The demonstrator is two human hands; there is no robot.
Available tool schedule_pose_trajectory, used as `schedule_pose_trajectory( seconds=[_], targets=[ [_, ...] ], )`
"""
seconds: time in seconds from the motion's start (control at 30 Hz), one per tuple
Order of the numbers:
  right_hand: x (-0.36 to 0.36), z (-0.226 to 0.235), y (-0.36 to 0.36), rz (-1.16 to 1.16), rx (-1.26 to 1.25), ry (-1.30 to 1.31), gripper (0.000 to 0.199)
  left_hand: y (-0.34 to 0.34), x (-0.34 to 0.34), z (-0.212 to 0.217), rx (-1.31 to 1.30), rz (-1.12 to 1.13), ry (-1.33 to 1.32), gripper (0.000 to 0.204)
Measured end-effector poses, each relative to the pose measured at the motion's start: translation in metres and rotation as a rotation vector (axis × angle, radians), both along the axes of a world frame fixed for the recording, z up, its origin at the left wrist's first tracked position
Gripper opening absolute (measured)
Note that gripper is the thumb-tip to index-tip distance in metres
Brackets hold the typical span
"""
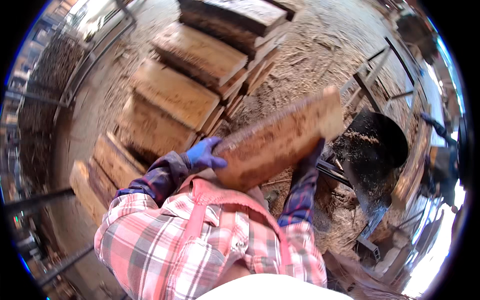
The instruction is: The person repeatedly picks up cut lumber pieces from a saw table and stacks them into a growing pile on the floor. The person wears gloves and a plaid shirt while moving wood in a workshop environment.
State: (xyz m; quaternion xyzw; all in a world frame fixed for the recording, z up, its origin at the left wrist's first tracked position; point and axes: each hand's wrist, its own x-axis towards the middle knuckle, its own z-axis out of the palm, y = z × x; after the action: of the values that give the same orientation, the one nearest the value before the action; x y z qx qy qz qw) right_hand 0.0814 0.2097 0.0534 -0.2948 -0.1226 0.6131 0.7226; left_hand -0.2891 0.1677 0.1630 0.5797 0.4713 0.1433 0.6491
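I hold a thick wooden board in front of my chest with both hands. My left hand, in a blue glove, grips its near left end. My right hand, in a dark glove, clasps the lower right edge. The board is blurred and slants up to the right. Its far end reaches toward a large dark circular saw blade.
Stacks of sawn planks lie in rows to the left and ahead. Sawdust and wood scraps cover the ground. A metal frame stands behind the saw. Steel rails run along the left side.
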Motion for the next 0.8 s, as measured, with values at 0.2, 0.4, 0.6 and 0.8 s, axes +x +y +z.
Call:
schedule_pose_trajectory(
  seconds=[0.2,0.4,0.6,0.8],
  targets=[
    [-0.141,0.195,0.135,0.421,0.445,-0.672,0.057,-0.034,-0.019,0.014,0.118,0.624,-0.457,0.052],
    [-0.161,0.244,0.09,0.491,0.504,-0.889,0.065,0.103,0.002,-0.039,0.565,0.69,-0.303,0.027],
    [-0.076,0.044,-0.032,0.462,-0.04,-1.066,0.065,0.099,0.102,-0.076,-0.604,-0.058,-0.447,0.032],
    [-0.037,0.011,-0.181,0.079,-0.36,-0.636,0.045,0.026,0.214,-0.093,-0.66,-0.378,-0.129,0.039]
  ],
)
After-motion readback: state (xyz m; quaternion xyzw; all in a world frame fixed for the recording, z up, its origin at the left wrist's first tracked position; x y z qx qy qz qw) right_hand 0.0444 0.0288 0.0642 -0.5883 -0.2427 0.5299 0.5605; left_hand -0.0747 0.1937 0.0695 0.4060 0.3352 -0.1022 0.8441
